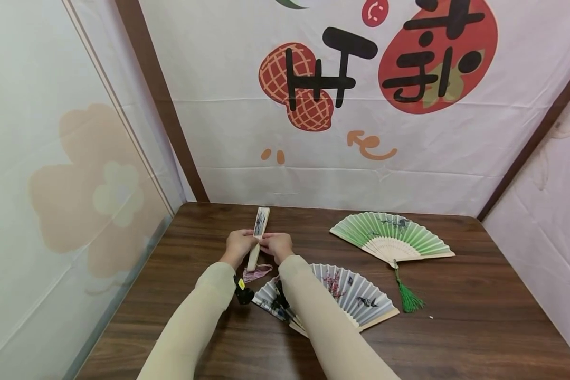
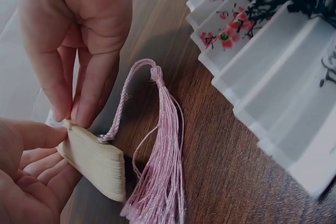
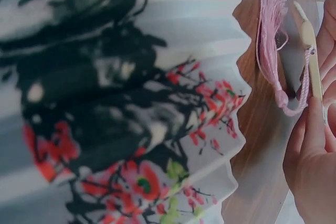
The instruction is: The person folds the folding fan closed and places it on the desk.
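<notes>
Both hands meet at a folded fan (image 1: 261,221) near the table's back left. My left hand (image 1: 239,245) pinches its side between thumb and fingers, and my right hand (image 1: 277,245) pinches it from the opposite side. A strip of dark-patterned leaf shows at the fan's far end. Its pale ribbed handle end (image 2: 97,163) points back toward me, with a pink tassel (image 2: 163,166) hanging from a cord. Beside the right forearm lies a spread white fan (image 1: 342,295) with red blossoms and dark painted shapes; the sleeve hides part of it.
A spread green fan (image 1: 391,237) lies on the wooden table (image 1: 480,316) at the back right, its green tassel (image 1: 410,298) trailing forward. Printed cloth walls (image 1: 228,126) rise behind the table and at both sides.
</notes>
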A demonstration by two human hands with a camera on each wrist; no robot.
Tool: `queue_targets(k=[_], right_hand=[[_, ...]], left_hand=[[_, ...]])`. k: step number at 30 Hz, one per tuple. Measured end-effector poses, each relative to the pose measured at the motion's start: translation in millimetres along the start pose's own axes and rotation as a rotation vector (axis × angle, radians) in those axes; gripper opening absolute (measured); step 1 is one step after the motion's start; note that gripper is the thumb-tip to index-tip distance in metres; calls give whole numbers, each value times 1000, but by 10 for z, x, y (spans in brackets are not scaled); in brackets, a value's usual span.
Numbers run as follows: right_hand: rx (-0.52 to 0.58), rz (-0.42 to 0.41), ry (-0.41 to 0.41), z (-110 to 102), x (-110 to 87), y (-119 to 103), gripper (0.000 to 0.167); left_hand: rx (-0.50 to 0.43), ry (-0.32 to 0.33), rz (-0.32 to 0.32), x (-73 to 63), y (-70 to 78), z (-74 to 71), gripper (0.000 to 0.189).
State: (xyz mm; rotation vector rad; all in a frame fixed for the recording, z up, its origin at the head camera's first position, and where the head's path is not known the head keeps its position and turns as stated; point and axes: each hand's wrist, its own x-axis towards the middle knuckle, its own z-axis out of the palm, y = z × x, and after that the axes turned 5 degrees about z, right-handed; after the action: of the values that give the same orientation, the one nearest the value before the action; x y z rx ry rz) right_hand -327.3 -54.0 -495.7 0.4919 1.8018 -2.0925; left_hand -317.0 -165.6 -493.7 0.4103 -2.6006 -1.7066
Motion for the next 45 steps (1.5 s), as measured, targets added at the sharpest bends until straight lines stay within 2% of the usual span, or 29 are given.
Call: queue_targets(k=[5,12,17,21,25,30,32,34,36,39,42,45], right_hand=[[-45,-8,-14,30,-9,-11,26],[-125,18,-43,24,-7,15,29],[-172,23,-52,17,-26,34,33],[-186,29,-65,58,-47,21,35],[-203,22,-76,106,65,70,37],[-222,-44,-82,129,809,504,31],[-217,-53,-91,126,1177,700,32],[-238,-49,-75,141,1279,759,33],[-260,-45,-66,139,1259,739,31],[-248,-63,-94,109,1189,695,32],[-235,-54,-128,74,955,555,33],[-255,-16,-135,59,556,315,39]], left_hand=[[62,31,40,14,14,3,36],[135,48,38,1,27,35,34],[216,72,81,-2,29,63,32],[232,95,99,2,15,67,32],[242,108,114,3,5,59,32],[282,122,141,-2,-5,66,32],[288,128,142,-5,-5,72,32],[293,128,143,-7,-1,78,32],[297,129,143,-10,4,84,33],[304,128,140,-13,13,90,34],[301,133,133,-21,17,88,36],[299,146,134,-24,22,79,37]])
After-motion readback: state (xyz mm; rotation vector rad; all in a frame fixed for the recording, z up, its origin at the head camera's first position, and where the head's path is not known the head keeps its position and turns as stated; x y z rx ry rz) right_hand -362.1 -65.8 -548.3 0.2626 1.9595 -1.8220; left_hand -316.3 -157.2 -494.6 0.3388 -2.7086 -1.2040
